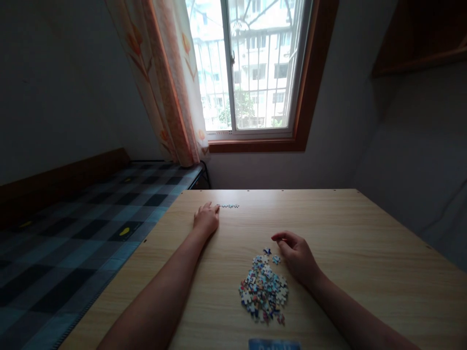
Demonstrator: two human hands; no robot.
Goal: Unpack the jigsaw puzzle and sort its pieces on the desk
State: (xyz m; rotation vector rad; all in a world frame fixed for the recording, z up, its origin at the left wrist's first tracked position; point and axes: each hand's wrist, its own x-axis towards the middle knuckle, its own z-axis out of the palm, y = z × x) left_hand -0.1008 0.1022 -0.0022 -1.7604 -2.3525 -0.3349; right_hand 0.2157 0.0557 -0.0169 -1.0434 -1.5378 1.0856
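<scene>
A heap of small colourful jigsaw pieces (264, 289) lies on the wooden table (365, 253) in front of me. My right hand (297, 257) rests just right of the heap with its fingers curled loosely; nothing shows in them. My left hand (206, 218) is stretched out to the far left of the table, fingers flat on the wood, fingertips touching the end of a short row of joined jigsaw pieces (228, 206).
A blue box edge (274, 344) shows at the table's near edge. A bed with a checked blue cover (73, 243) runs along the left. A window (251, 68) with a flowered curtain (168, 82) is behind the table.
</scene>
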